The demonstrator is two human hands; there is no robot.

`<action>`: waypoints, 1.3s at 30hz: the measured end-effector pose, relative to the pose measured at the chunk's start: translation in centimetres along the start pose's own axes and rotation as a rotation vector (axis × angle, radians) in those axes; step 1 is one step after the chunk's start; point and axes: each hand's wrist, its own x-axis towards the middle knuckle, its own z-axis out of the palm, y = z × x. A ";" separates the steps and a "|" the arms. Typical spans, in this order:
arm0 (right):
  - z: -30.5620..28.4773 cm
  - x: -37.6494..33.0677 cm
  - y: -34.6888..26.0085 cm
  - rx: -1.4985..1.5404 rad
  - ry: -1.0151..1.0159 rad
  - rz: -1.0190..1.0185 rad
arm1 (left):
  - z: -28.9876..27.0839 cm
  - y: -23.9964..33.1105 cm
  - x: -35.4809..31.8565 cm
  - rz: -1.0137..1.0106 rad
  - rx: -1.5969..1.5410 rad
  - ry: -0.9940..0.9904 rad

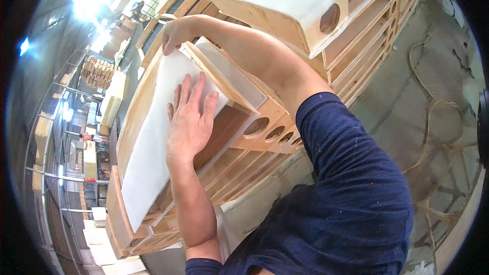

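The white foam sheet (153, 137) is pressed flat by the open left hand (189, 119) — its far corner seemingly pinched by the right hand (175, 33) — partly laid on the wooden box (239, 117), not yet seated.

No packages, labels, signs or screens show here (only bare wood and plain white sheet).

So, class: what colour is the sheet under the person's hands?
White, plain: the sheet lying in the wooden box, head view.
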 end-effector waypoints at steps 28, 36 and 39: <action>14.9 0.5 -10.6 -0.990 -0.386 0.320 | -2.9 -19.6 -16.7 -0.619 0.008 -0.019; 34.8 11.6 -17.5 -0.883 -0.409 0.156 | -3.6 -33.7 -28.2 -0.802 0.016 0.055; 44.7 16.1 -22.9 -0.867 -0.446 0.111 | -3.7 -39.9 -33.3 -0.825 -0.005 0.128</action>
